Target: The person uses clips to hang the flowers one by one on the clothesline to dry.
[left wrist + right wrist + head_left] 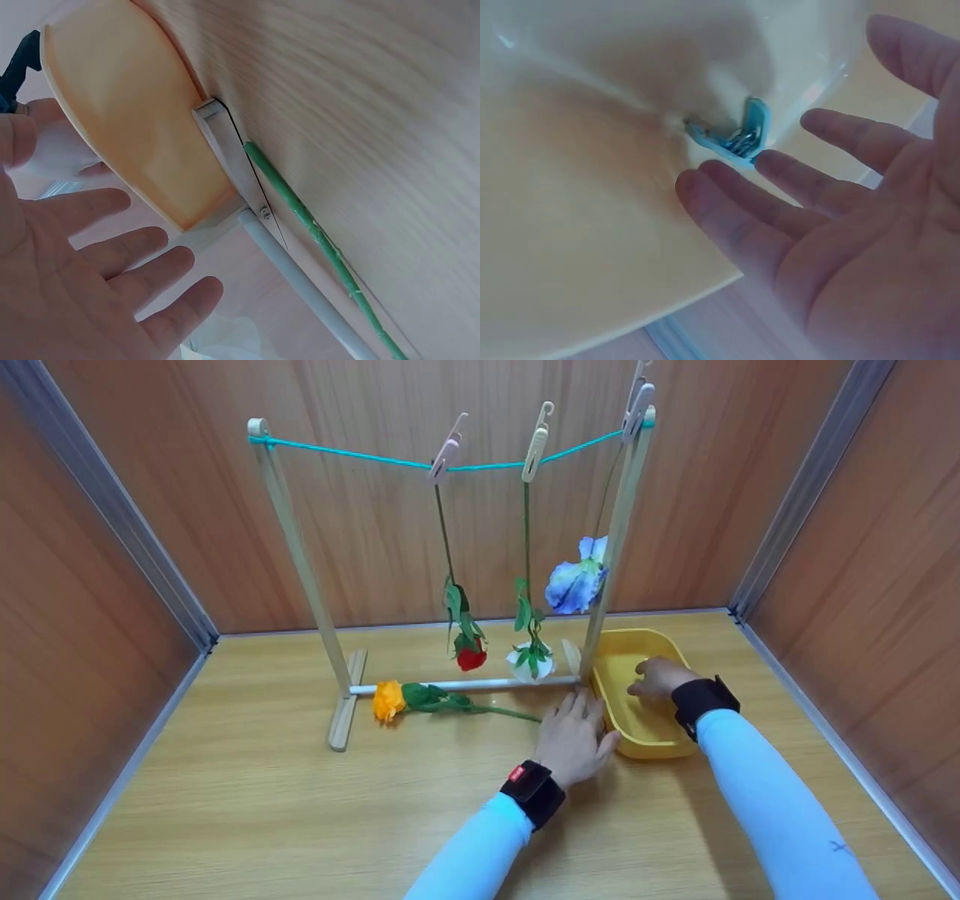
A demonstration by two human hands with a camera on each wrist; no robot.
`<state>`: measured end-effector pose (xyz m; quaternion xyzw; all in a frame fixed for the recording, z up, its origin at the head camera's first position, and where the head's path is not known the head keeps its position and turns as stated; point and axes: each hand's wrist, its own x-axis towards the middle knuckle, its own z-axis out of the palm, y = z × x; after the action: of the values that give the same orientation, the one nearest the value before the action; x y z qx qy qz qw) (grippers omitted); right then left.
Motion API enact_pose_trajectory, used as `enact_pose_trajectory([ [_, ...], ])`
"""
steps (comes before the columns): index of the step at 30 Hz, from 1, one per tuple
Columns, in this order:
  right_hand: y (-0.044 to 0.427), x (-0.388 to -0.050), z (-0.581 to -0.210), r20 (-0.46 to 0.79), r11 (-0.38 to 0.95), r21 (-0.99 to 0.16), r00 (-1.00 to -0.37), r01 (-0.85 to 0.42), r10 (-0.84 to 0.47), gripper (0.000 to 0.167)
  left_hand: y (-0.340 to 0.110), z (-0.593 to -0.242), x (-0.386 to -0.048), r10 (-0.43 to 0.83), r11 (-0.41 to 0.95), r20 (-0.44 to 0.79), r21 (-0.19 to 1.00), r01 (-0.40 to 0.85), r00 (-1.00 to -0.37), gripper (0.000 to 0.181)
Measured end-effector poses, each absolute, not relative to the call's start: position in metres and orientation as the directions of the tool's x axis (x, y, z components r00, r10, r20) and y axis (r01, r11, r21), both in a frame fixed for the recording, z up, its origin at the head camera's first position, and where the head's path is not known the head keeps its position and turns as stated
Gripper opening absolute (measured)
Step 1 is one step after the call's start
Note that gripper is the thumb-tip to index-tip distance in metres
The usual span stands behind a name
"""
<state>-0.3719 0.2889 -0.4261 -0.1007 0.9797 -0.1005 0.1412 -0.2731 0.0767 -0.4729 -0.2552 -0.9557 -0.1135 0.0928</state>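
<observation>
My right hand [660,678] is inside the yellow tray [651,750]. In the right wrist view, its spread fingers are beside a blue clip [742,142] on the tray floor; whether a fingertip touches it I cannot tell. My left hand [571,741] hovers or rests, I cannot tell which, left of the tray, fingers extended and holding nothing. Near its fingertips ends the green stem [315,236] of an orange flower [388,701], which lies on the table along the rack's bottom bar [480,685].
From a blue cord [352,454] between two wooden posts, pegs hold a red flower [472,655], a white flower [531,662] and a blue flower [576,581] upside down. The right post [619,532] stands against the tray's left side. Wooden walls enclose the table.
</observation>
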Motion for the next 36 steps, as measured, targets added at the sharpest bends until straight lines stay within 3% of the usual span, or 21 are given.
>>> enact_pose_trajectory([
  [8, 0.287, -0.374, -0.428, -0.289, 0.962, -0.211, -0.929, -0.173, -0.231, 0.029, 0.078, -0.472, -0.273, 0.463, 0.851, 0.221, 0.159, 0.500, -0.858, 0.062],
  [14, 0.289, -0.378, -0.432, -0.303, 0.954, -0.256, -0.924, -0.158, -0.234, 0.037, 0.076, -0.474, -0.273, 0.461, 0.853, 0.226, 0.154, 0.498, -0.858, 0.062],
  [21, 0.288, -0.384, -0.431, -0.297, 0.958, -0.229, -0.925, -0.172, -0.237, 0.039, 0.072, -0.473, -0.272, 0.456, 0.855, 0.232, 0.153, 0.495, -0.859, 0.061],
  [26, 0.287, -0.384, -0.420, -0.248, 0.951, -0.241, -0.935, -0.193, -0.253, 0.032, 0.066, -0.472, -0.270, 0.453, 0.852, 0.251, 0.160, 0.499, -0.855, 0.060],
  [36, 0.281, -0.366, -0.385, -0.116, 0.902, -0.371, -0.952, -0.222, -0.283, 0.037, 0.057, -0.469, -0.268, 0.441, 0.819, 0.293, 0.257, 0.514, -0.849, 0.056],
])
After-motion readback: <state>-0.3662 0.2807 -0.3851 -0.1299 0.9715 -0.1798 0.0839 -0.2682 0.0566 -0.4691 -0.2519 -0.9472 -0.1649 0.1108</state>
